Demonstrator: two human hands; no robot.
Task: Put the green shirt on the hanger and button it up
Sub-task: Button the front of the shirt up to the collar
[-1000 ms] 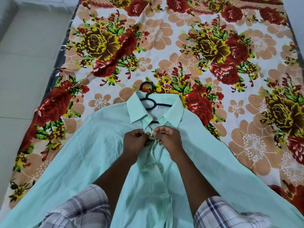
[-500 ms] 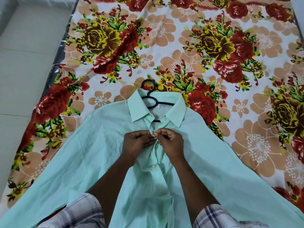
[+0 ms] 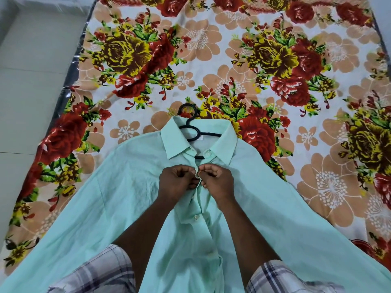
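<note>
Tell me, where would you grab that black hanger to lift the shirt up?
Take the hook of the black hanger, coming from the far side, beyond the collar. It alone pokes out onto the bedsheet; the arms are buried inside the green shirt, and its curve gives a grip something to close round.

Open ground: floral sheet (image 3: 232, 66), flat beyond the collar and to both sides; passage over it from far, left and right.
Low obstacle: hanger (image 3: 191, 132), black hook lying on the sheet past the collar (image 3: 178, 142) of the green shirt (image 3: 127, 197).
Central obstacle: left hand (image 3: 177, 183) and right hand (image 3: 218, 183), meeting, both pinching the placket just below the collar; forearms cross the shirt front.
Gap: placket strip (image 3: 196, 217) between the forearms, widening toward the near edge.
Near edge: knees in plaid shorts (image 3: 101, 269) on either side.
</note>
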